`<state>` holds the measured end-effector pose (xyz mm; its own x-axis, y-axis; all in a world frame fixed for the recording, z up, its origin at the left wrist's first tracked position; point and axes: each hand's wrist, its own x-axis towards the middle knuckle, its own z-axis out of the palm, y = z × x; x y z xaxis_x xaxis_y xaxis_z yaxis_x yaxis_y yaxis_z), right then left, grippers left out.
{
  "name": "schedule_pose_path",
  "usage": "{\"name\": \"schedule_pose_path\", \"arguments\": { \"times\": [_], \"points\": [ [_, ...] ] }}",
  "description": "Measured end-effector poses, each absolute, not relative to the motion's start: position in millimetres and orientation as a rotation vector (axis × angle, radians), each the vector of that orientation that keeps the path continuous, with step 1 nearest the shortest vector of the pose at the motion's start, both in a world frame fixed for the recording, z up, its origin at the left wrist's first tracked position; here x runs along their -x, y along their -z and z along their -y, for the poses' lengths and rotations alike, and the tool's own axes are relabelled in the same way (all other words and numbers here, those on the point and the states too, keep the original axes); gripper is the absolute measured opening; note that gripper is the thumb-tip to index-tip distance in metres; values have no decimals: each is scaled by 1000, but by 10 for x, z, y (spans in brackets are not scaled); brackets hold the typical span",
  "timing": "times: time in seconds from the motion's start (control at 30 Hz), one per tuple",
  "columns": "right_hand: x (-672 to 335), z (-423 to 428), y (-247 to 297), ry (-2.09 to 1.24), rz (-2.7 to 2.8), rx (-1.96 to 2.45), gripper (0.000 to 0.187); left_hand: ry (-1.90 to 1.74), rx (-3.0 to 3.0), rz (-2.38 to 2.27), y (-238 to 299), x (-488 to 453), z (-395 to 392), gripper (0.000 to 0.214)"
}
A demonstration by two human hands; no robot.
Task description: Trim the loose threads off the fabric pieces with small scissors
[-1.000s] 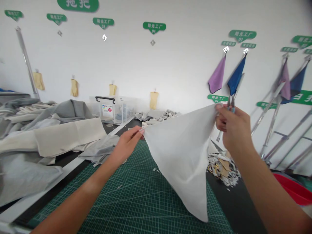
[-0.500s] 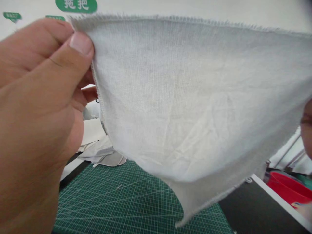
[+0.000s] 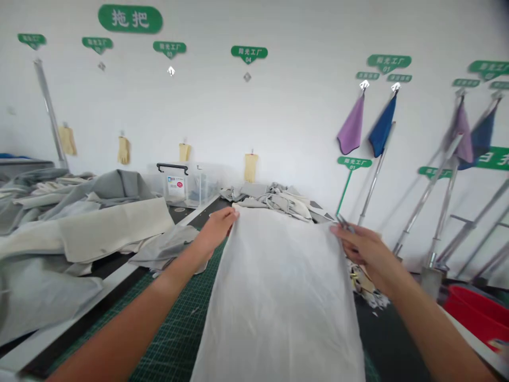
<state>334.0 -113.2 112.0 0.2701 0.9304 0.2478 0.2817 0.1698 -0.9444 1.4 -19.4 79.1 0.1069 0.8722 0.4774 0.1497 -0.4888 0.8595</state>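
Note:
A white cloth (image 3: 278,297) lies stretched out away from me over the green cutting mat (image 3: 175,339). My left hand (image 3: 217,228) pinches its far left corner. My right hand (image 3: 360,246) grips the far right corner, and a thin metal tool (image 3: 342,222), apparently scissors, pokes out from the same hand. Both arms reach forward on either side of the cloth.
Piles of grey and beige fabric (image 3: 79,228) cover the table's left. A clear plastic box (image 3: 183,183) and more cloth scraps (image 3: 274,199) sit at the back. Paper scraps (image 3: 366,289) lie at the right. A red tub (image 3: 475,315) and leaning mop poles (image 3: 433,201) stand to the right.
The cloth, held up close to my face half a second ago, has been swung down and spread flat over the mat; both hands moved forward and down with its corners.

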Motion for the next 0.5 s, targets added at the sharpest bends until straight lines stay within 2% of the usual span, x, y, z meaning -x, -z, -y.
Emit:
{"name": "schedule_pose_path", "arguments": {
  "times": [0.2,0.27,0.4,0.5],
  "points": [
    [-3580,625,-15,-836,1381,1668,39,-1293,-1722,-1283,340,-267,-386,30],
    [-3620,506,199,-723,1404,1739,36,-1262,-1709,-1315,558,-345,-479,29],
    [-3506,404,234,-361,1542,1713,29,-1235,-1726,-1282,679,-477,-541,24],
    [-3181,399,95,-312,1657,1652,29,-1239,-1724,-1184,677,-570,-515,24]
  ]
}}
